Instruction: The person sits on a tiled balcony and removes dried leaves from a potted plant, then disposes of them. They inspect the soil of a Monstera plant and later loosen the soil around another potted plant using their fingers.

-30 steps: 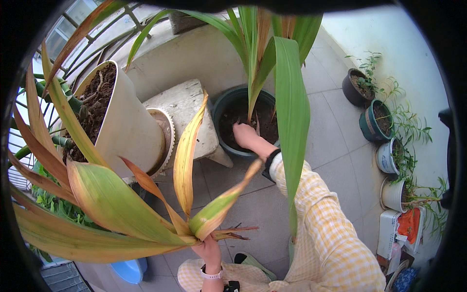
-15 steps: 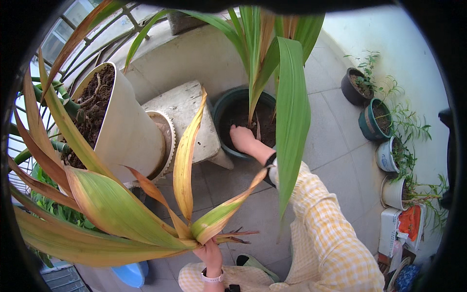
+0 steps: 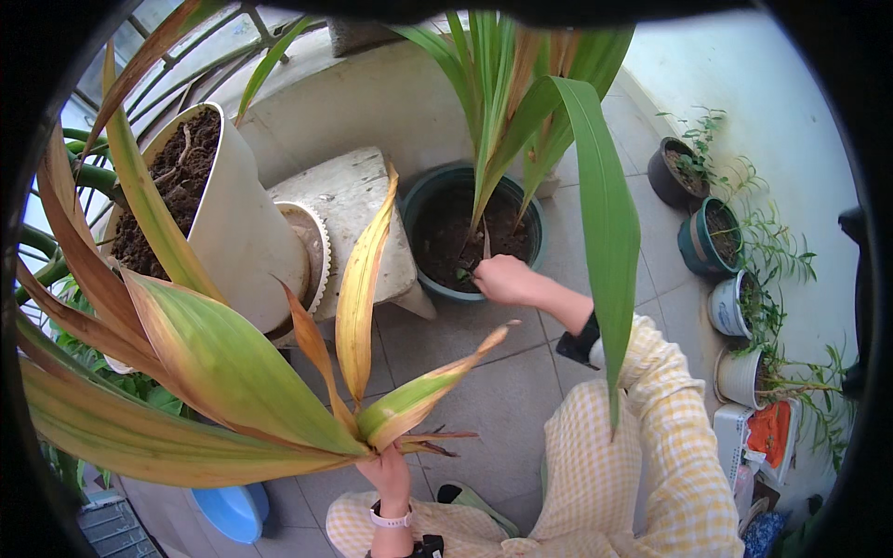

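My left hand (image 3: pixel 388 474) is closed around the base of a bunch of long withered leaves (image 3: pixel 223 367), green, yellow and brown, fanning out to the left. A dark green round pot (image 3: pixel 437 290) holds soil and a tall plant with long green leaves (image 3: pixel 609 214). Low over that pot's near right side is my right hand (image 3: pixel 507 279), fingers curled down toward the soil; their tips are hidden, so I cannot make out what they hold. Just beside them, a small green sprout (image 3: pixel 462 274) and a thin dry leaf stub (image 3: pixel 486 244) show in the soil.
A tall white pot of soil (image 3: pixel 237 223) stands at left, by a weathered pale stool (image 3: pixel 358 209). Several small potted plants, among them a black pot (image 3: pixel 672 181), line the right wall. A blue basin (image 3: pixel 233 513) lies at lower left.
My right hand has moved from the middle of the soil toward the pot's near right side, uncovering the small green sprout. The left hand keeps hold of the withered leaves. The view has shifted slightly.
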